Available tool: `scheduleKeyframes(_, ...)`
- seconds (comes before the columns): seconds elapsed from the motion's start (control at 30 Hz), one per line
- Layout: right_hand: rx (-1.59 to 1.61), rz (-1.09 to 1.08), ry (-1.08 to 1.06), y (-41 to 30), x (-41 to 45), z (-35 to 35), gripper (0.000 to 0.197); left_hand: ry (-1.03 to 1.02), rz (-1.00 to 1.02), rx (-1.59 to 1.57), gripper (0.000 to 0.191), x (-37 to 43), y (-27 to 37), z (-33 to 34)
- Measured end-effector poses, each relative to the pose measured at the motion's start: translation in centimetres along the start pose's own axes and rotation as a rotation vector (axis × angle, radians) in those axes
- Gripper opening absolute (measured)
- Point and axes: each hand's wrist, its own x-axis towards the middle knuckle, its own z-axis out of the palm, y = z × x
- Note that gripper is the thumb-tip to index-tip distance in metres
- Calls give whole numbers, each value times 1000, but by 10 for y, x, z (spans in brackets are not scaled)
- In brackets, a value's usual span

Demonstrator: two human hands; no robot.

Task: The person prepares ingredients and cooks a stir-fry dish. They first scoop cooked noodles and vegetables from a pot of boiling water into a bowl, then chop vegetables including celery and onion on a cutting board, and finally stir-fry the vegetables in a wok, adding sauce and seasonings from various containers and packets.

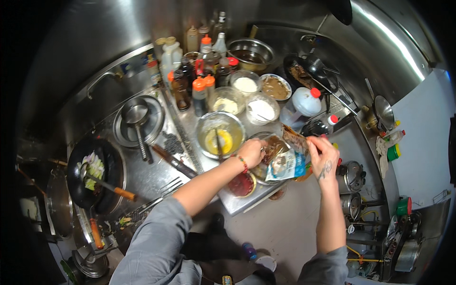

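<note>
A plastic food bag (pixel 285 166), printed blue and white, lies over a metal bowl (pixel 262 174) at the counter's front corner. Brown contents (pixel 275 148) show through its clear part. At the bag's left edge are the curled fingers of my left hand (pixel 250 152); they seem to pinch it, though the fingertips are partly hidden. My right hand (pixel 323 156) is raised on the other side, thumb and fingers closed on a brown-stained strip (pixel 295 137). Whether that strip is part of the bag, I cannot tell.
Beside my left forearm are a steel bowl with yellow liquid (pixel 225 140) and a tub of red contents (pixel 242 185). Bowls of white powder (pixel 263 109) and sauce bottles (pixel 199 94) crowd behind. A wok (pixel 96 174) with chopped vegetables and a ladle sits left.
</note>
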Motion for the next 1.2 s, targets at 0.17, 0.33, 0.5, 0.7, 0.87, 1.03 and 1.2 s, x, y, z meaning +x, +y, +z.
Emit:
scheduleKeyframes(0.17, 216, 350, 140, 60, -43, -7, 12, -91, -34, 362, 27, 86, -15, 65)
scheduleKeyframes(0.33, 464, 568, 265, 77, -71, -2, 15, -107, 309, 582, 25, 113, -33, 75)
scheduleKeyframes(0.5, 305, 468, 214, 82, -90, 7, 16, -125, 280, 424, 11, 109, -35, 58)
scheduleKeyframes(0.7, 277, 405, 157, 54, -81, 27, 13, 59, 235, 94, 2, 71, -3, -53)
scheduleKeyframes(0.87, 83, 394, -19, 62, -83, 68, 26, 184, 205, 37, 4, 25, 26, -149)
scheduleKeyframes(1.03, 498, 217, -276, -86, -22, 97, 71, 154, 35, -109, 7, -73, 28, -244)
scheduleKeyframes(1.2, 1044, 276, -912, -220, -22, 172, 40, 256, -328, -853, 8, -222, -6, -316)
